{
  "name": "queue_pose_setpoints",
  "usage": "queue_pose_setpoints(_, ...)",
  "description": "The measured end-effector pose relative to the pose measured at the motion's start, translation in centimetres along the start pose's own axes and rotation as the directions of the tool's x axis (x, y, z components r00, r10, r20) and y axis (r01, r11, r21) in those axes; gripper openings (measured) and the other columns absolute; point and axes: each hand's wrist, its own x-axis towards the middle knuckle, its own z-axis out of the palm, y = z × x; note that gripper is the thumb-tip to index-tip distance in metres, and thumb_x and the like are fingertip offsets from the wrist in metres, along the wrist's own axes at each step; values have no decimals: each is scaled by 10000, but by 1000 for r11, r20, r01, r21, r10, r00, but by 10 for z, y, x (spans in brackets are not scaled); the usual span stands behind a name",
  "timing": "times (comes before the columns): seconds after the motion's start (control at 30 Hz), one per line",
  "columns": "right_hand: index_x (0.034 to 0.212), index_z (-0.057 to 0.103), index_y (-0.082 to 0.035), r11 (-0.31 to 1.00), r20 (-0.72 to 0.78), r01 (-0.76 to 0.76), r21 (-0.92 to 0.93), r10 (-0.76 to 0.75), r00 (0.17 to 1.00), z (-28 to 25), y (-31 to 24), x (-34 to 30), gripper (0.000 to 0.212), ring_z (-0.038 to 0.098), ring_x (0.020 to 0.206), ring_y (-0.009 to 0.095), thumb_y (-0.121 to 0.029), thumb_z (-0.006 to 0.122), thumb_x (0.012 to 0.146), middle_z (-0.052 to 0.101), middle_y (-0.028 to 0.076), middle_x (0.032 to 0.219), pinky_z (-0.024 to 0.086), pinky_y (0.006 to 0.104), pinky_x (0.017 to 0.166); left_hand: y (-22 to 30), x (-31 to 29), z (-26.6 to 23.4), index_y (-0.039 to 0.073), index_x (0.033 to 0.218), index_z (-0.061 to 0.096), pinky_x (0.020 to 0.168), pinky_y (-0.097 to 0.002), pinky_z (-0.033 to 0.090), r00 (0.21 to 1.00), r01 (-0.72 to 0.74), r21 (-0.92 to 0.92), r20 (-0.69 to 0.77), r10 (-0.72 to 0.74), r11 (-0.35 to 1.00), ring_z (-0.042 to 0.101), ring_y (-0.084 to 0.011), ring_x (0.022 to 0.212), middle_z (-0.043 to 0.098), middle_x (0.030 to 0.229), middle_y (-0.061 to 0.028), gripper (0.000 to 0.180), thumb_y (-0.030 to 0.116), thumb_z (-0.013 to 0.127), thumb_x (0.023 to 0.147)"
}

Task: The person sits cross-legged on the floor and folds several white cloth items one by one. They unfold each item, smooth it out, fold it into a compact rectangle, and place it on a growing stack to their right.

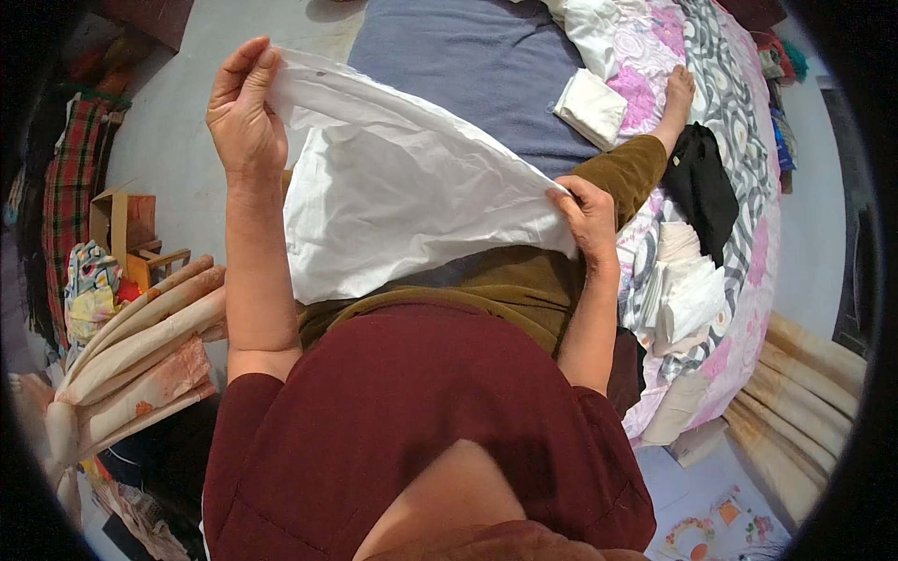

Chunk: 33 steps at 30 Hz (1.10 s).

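Observation:
A white cloth (393, 187) is stretched between my two hands, its upper edge running taut and slanting down to the right. My left hand (248, 107), raised higher and farther out, pinches one corner between thumb and fingers. Lower down, my right hand (587, 220) is closed on the other end of that edge. The rest of the cloth hangs in loose wrinkles over my lap, across the olive-brown trousers (496, 280). I cannot tell what kind of garment or linen it is.
Beyond the cloth lies a blue-grey blanket (449, 65). On the patterned bedding to the right are a folded white cloth (591, 109), a black garment (702, 182) and a pile of white cloths (687, 294). Beige curtains (140, 346) and a cardboard box (110, 224) stand at left.

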Motion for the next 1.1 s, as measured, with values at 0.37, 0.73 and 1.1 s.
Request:
queue_pose_setpoints(0.37,942,704,-41,912,-114,-254,322,304,946,-29,44,-17,104,401,499,22,-111,646,891,562,-64,688,324,198,452,-19,33,-24,-21,1033,644,896,-238,513,978,-15,-43,-208,6,999,607,-157,943,645,1011,-82,183,-81,610,863)
queue_pose_setpoints(0.73,1095,628,-10,761,-137,-92,642,232,963,-46,-5,19,225,460,505,39,-186,575,963,493,-38,591,405,214,455,-20,79,-64,-1,1081,651,840,-237,500,972,117,20,-209,-110,993,596,-132,918,645,1013,-51,206,-5,640,875)
queue_pose_setpoints(1.1,1068,611,70,559,-502,686,465,-472,725,-148,-195,145,228,666,970,364,-117,529,969,658,192,1047,578,446,842,142,182,36,58,972,644,603,-250,481,886,-396,416,-62,460,818,598,-114,693,650,853,-8,99,94,554,953)
